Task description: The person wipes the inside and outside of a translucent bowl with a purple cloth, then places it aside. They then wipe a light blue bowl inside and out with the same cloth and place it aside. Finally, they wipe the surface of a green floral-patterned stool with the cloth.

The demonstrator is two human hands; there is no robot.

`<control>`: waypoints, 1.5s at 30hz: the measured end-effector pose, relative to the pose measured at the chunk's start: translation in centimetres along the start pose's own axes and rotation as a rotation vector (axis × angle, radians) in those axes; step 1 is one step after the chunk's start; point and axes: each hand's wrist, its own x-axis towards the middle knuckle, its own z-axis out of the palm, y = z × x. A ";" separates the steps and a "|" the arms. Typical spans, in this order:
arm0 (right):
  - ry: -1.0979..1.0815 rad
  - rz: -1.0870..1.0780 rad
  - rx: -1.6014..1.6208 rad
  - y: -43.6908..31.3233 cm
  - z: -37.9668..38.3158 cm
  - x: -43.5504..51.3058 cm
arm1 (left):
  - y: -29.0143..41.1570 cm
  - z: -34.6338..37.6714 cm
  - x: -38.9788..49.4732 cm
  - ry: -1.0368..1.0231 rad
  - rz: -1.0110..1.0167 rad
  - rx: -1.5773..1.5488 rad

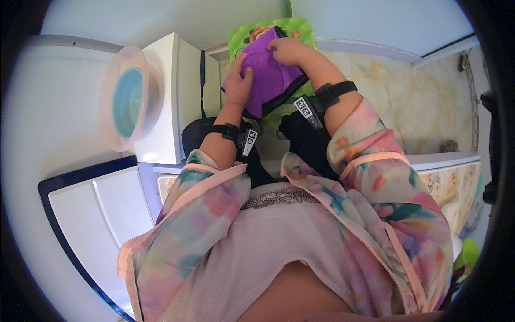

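A purple cloth with black edging (268, 68) lies folded over a green plastic stool (301, 30) whose top bears a printed flower. My left hand (239, 84) is on the cloth's left side, its thumb on top and the fingers along the edge. At the upper right of the cloth, my right hand (287, 50) pinches the fabric between thumb and curled fingers. Part of the stool top is hidden beneath the cloth and my hands.
To the left, a pink translucent basin (105, 100) and a blue basin (128, 102) rest on a white cabinet (159, 60). A white panel with a dark blue frame (88, 169) stands at lower left. Marble-patterned floor tiles (402, 96) extend to the right.
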 end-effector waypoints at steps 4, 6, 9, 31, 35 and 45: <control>0.107 0.072 -0.094 -0.5 3.3 0.6 | -1.5 -1.0 -1.8 0.353 -0.051 0.229; 0.199 0.191 -0.063 -1.7 5.5 0.0 | -2.1 -0.3 -2.0 0.232 -0.322 0.292; 0.454 0.149 -0.249 -3.2 8.8 -2.7 | -1.5 0.9 -1.9 0.193 -0.505 0.258; 0.684 0.147 -0.404 4.0 7.3 -0.3 | 0.3 1.4 -1.0 0.036 -0.687 0.363; 0.593 0.059 -0.376 6.1 4.8 2.2 | -0.7 1.9 -1.4 0.170 -0.629 0.364; 0.684 -0.209 -0.291 5.8 4.0 6.0 | -1.2 2.5 -2.0 0.219 -0.629 0.281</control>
